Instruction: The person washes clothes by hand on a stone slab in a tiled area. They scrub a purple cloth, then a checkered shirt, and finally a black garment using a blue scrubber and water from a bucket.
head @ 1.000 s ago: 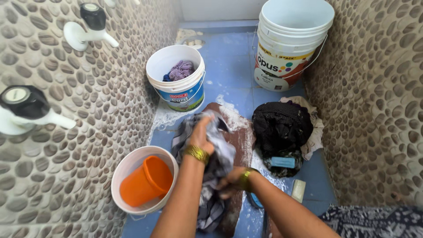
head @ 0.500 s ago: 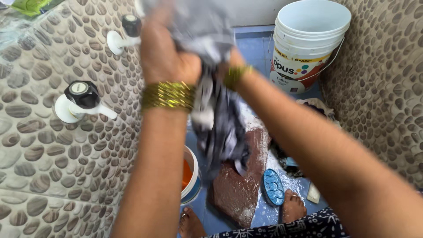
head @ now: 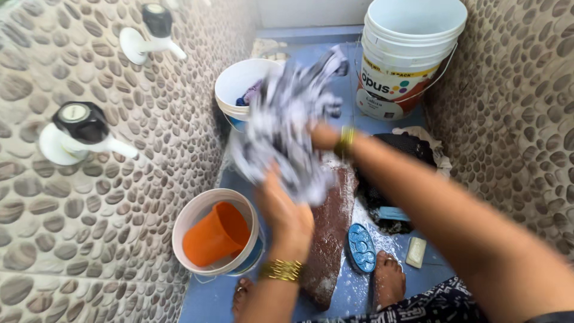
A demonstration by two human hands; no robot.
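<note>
Grey-and-white checked cloth (head: 287,125), wet and motion-blurred, is up in the air at centre frame, above the dark reddish-brown washing slab (head: 329,233) on the blue tiled floor (head: 206,302). Left hand (head: 287,209) grips its lower bunch, fingers curled shut around the fabric; right hand (head: 320,136) is closed on the upper part, just past a gold bangle. Both wrists carry bangles.

Progress, as I judge it: soap foam lies on the slab and floor, so scrubbing looks begun; the garment is not in any rinse bucket. A heap of black clothing (head: 400,161) at 3 o'clock from the slab looks unwashed.

At 8 o'clock, a white bucket holding an orange plastic mug (head: 215,236). At 11 o'clock, a small white bucket (head: 239,87) with purple cloth inside. At 1 o'clock, a tall white paint pail (head: 406,54). A blue oval scrubbing brush (head: 362,248) and pale soap bar (head: 415,251) lie near my feet.

Blur hides the cloth's shape; the pail's contents are out of sight.
</note>
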